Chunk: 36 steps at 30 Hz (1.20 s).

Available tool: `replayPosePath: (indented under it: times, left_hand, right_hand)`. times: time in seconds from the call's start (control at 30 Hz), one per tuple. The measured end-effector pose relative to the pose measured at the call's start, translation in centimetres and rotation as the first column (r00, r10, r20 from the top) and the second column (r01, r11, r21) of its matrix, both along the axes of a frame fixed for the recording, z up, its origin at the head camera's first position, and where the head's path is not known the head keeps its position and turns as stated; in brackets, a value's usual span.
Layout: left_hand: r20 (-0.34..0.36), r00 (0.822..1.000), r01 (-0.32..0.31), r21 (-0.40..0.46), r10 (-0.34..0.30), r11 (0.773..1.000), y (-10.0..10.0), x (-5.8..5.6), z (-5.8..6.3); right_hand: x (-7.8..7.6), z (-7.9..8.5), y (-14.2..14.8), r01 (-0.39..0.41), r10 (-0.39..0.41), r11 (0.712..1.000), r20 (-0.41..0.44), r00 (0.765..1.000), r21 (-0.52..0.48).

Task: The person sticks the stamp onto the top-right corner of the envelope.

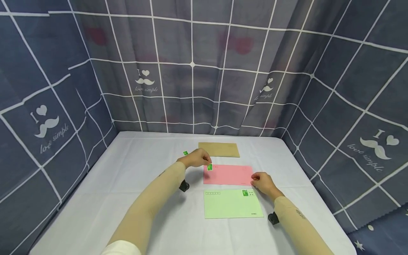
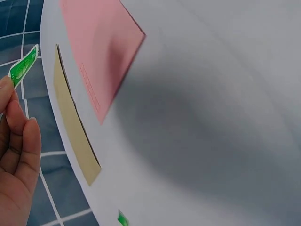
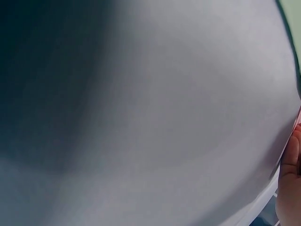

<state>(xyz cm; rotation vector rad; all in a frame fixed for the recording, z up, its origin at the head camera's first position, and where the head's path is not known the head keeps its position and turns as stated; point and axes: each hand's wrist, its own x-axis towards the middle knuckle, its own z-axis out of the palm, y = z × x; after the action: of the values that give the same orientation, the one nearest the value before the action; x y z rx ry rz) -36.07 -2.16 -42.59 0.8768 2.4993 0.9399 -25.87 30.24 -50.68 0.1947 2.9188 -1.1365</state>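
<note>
My left hand (image 1: 198, 158) pinches a green postage stamp (image 1: 209, 167) by its edge. In the head view the stamp overlaps the upper left corner of a pink envelope (image 1: 227, 175); the left wrist view shows the stamp (image 2: 23, 67) raised from the fingertips with its white border visible. At the envelope's right edge, my right hand (image 1: 264, 182) holds it with curled fingers. The right wrist view catches only part of that hand (image 3: 290, 174), beside a sliver of pink.
Nearest me lies a light green envelope (image 1: 233, 205) bearing a green stamp (image 1: 245, 193) at its upper right. A brown envelope (image 1: 220, 149) lies behind the pink one. Another green stamp (image 1: 185, 153) is on the white tablecloth (image 1: 153, 148). Grid-patterned curtains (image 1: 178, 81) enclose the table.
</note>
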Motion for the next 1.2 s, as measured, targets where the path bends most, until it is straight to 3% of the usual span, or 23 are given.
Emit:
replayPosePath:
  times: [0.6,1.0,1.2]
  left_hand:
    - [0.019,0.998,0.065,0.037,-0.066,0.997,3.6,-0.8,-1.4]
    - [0.036,0.995,0.09,0.038,-0.092,0.995,6.0,-1.2,-0.8]
    - [0.028,0.991,0.128,0.029,-0.129,0.991,8.3,-1.3,-1.1]
  right_hand:
    - [-0.5,-0.2,-0.1,0.007,-0.007,1.0,0.005,1.0,-0.006]
    - [-0.5,0.4,-0.4,-0.049,0.049,0.999,-0.029,0.998,0.005]
    - [-0.1,0.0,-0.1,-0.02,0.02,0.999,-0.012,1.0,0.032]
